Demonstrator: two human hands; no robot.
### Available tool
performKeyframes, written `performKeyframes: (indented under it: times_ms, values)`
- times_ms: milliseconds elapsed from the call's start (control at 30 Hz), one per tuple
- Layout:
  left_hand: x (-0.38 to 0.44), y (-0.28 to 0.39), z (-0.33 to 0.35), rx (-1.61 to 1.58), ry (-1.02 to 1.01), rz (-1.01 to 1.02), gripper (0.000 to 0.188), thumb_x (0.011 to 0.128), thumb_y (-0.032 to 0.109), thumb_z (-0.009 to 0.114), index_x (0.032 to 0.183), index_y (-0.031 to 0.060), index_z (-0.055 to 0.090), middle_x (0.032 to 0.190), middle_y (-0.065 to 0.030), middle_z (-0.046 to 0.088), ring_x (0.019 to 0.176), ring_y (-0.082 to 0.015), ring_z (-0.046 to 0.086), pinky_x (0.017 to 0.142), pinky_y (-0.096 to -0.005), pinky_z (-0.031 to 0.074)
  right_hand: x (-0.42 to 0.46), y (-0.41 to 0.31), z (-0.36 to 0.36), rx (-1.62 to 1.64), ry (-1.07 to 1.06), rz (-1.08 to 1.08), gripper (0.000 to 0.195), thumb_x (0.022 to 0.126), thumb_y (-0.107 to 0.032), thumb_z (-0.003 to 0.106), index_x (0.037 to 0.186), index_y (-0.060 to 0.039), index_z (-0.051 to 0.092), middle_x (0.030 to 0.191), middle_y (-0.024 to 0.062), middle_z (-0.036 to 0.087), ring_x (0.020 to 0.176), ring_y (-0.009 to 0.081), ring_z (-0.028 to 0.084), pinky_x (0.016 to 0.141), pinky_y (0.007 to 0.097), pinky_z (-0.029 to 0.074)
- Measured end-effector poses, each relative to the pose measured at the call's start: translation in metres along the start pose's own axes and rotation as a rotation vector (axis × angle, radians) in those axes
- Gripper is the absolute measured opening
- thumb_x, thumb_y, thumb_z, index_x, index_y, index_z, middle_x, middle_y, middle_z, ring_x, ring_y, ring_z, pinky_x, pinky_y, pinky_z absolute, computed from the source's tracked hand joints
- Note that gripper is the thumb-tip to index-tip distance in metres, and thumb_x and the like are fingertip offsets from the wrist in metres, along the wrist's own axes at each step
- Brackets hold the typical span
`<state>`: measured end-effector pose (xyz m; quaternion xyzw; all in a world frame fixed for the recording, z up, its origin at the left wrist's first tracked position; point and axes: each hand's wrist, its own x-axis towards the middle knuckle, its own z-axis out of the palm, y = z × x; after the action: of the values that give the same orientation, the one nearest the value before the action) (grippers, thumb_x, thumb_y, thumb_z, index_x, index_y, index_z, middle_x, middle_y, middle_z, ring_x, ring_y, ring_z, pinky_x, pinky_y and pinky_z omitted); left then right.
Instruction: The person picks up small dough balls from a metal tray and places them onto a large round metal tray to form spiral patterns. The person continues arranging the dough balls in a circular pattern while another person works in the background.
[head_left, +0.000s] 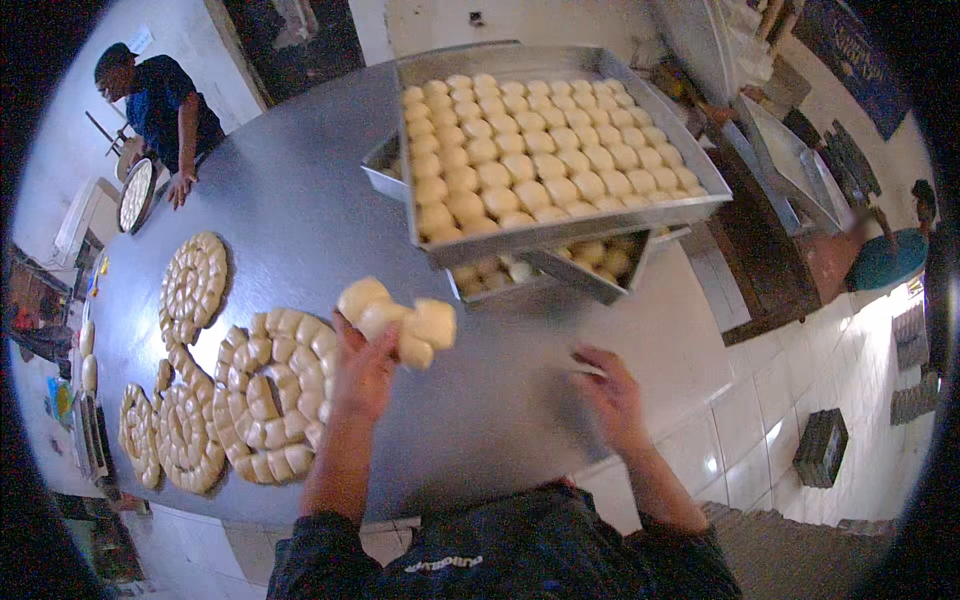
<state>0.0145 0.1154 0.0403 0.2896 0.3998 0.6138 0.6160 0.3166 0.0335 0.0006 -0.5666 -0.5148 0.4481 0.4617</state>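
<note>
Several pale dough pieces (401, 322) are in my left hand (366, 367), raised over the metal table (465, 420). My right hand (611, 397), slightly blurred, hangs near the table's right edge with fingers loosely bent and nothing visible in it. Left of my left hand, cut dough pieces lie in a large spiral (277, 397). Beyond it, other spirals of cut dough (193, 285) rest on the tabletop. In front of my hands, a metal tray (570, 225) full of rows of round dough balls (525, 165) sits on top of other trays.
Lower trays (585, 259) with dough balls jut out at angles beneath the top one. Across the table a person (165, 112) leans on its edge beside a round pan (136, 195). To the right are a teal round object (889, 259) and a dark crate (821, 448) on the tiled floor.
</note>
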Motion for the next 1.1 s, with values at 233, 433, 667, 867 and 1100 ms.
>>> performKeyframes:
  times_ms: [233, 433, 667, 867, 1100]
  values:
    - [-0.098, -0.080, 0.072, 0.110, 0.063, 0.023, 0.059, 0.082, -0.003, 0.060, 0.127, 0.0131, 0.027, 0.112, -0.0058, 0.047, 0.103, -0.0190, 0.052, 0.087, -0.0350, 0.048, -0.004, -0.034, -0.024, -0.093, -0.353, -0.083, 0.028, 0.083, -0.012, 0.063, 0.111, -0.0043, 0.061, 0.110, 0.0080, 0.061, 0.103, 0.0187, 0.058, 0.087, 0.0306, 0.047]
    - [-0.120, -0.100, 0.075, -0.255, 0.106, 0.030, 0.038, 0.093, 0.022, 0.052, 0.126, 0.0091, 0.037, 0.116, -0.0090, 0.051, 0.108, -0.0224, 0.052, 0.086, -0.0380, 0.048, -0.022, 0.016, -0.128, 0.242, 0.149, 0.117, 0.026, 0.088, -0.011, 0.055, 0.113, -0.0053, 0.058, 0.095, 0.0041, 0.059, 0.085, 0.0121, 0.055, 0.074, 0.0266, 0.046]
    - [-0.138, -0.112, -0.002, 1.250, 0.143, 0.081, 0.030, 0.089, 0.011, 0.057, 0.114, 0.0023, 0.043, 0.104, -0.0071, 0.054, 0.091, -0.0200, 0.059, 0.079, -0.0322, 0.049, -0.059, 0.042, -0.106, -0.389, -0.215, -0.359, 0.044, 0.088, -0.018, 0.051, 0.131, -0.0095, 0.043, 0.118, 0.0137, 0.052, 0.102, 0.0290, 0.050, 0.086, 0.0406, 0.041]
    - [-0.191, -0.072, -0.090, 0.612, 0.358, 0.202, 0.024, 0.088, 0.007, 0.057, 0.110, 0.0018, 0.048, 0.101, -0.0058, 0.056, 0.092, -0.0165, 0.056, 0.078, -0.0292, 0.047, 0.023, 0.039, -0.040, -1.103, 0.047, -0.519, 0.036, 0.090, -0.031, 0.049, 0.117, -0.0077, 0.049, 0.125, 0.0183, 0.047, 0.115, 0.0382, 0.041, 0.096, 0.0548, 0.030]
    - [-0.226, -0.033, -0.179, 0.472, 0.632, 0.077, 0.025, 0.093, 0.020, 0.051, 0.113, 0.0053, 0.046, 0.103, -0.0065, 0.053, 0.095, -0.0165, 0.054, 0.077, -0.0283, 0.046, -0.026, 0.062, -0.041, -1.055, -0.092, -0.478, 0.032, 0.081, -0.030, 0.061, 0.104, -0.0082, 0.054, 0.109, 0.0174, 0.053, 0.104, 0.0377, 0.046, 0.089, 0.0505, 0.035]
